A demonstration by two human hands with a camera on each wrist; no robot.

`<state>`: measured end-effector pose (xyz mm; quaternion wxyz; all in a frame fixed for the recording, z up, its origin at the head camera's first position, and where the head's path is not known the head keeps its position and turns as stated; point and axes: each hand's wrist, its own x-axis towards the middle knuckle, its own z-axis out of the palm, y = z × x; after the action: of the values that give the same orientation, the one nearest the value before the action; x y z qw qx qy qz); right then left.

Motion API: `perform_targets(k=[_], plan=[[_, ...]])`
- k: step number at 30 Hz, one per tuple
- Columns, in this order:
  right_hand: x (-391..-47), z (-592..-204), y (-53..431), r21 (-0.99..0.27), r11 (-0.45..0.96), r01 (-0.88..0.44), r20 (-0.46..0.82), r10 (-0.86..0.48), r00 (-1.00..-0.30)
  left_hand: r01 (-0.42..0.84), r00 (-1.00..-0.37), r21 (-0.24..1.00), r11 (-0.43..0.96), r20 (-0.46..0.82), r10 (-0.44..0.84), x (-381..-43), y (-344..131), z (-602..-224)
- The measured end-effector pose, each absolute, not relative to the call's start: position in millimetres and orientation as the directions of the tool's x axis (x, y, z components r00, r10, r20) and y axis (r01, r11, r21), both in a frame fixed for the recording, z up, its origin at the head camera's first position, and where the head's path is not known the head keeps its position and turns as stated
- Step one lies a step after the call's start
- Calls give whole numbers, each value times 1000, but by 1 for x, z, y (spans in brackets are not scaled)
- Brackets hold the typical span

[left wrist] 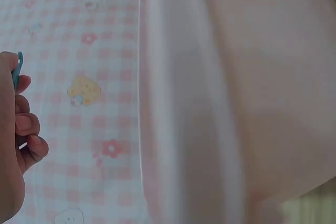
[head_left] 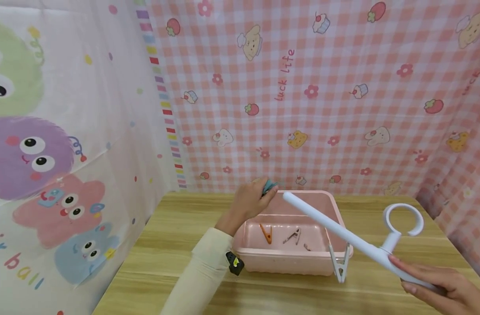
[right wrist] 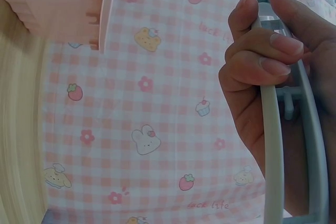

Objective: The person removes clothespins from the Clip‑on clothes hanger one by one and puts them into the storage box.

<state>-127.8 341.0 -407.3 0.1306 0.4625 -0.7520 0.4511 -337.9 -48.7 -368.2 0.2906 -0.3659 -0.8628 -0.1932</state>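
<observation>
My right hand (head_left: 449, 284) grips a white plastic hanger (head_left: 330, 223) with a round, open-ended hook. In the right wrist view, fingers curl over one bar of the hanger (right wrist: 272, 156). My left hand (head_left: 249, 201) is at the back left rim of a pink basin (head_left: 287, 264), pinching a small teal clothespin (head_left: 268, 186), mostly hidden by the fingers. Inside the basin lie an orange clothespin (head_left: 266, 234) and a pale pink clothespin (head_left: 294, 236). A white clothespin (head_left: 340, 264) appears at the front right rim, below the hanger bar; I cannot tell what holds it.
The basin stands on a wood-grain table (head_left: 177, 236). Behind it hangs a pink checked curtain (head_left: 232, 57), and a white cartoon-printed sheet (head_left: 118, 122) hangs on the left. A small partly hidden piece (head_left: 307, 247) lies in the basin.
</observation>
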Motion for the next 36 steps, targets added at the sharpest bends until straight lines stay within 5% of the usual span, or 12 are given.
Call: perform_targets(k=[3, 12, 19, 26, 36], plan=[[-130, -408, 339, -573, 84, -816, 641, -574, -509, 736, -569, 103, 669, 630, 529, -348, -49, -363], [-126, -407, 345, -493, 299, -817, 588, -578, -566, 688, -639, 60, 723, 522, 565, -371, -52, -346], [-129, -408, 344, -535, 198, -821, 611, -581, -538, 647, -681, 39, 761, 479, 554, -383, -55, -331], [-125, -406, 342, -478, 325, -816, 581, -580, -571, 629, -722, 84, 773, 430, 541, -386, -57, -328], [-126, -407, 345, -475, 330, -815, 579, -580, -573, 633, -718, 65, 771, 421, 554, -384, -52, -330]])
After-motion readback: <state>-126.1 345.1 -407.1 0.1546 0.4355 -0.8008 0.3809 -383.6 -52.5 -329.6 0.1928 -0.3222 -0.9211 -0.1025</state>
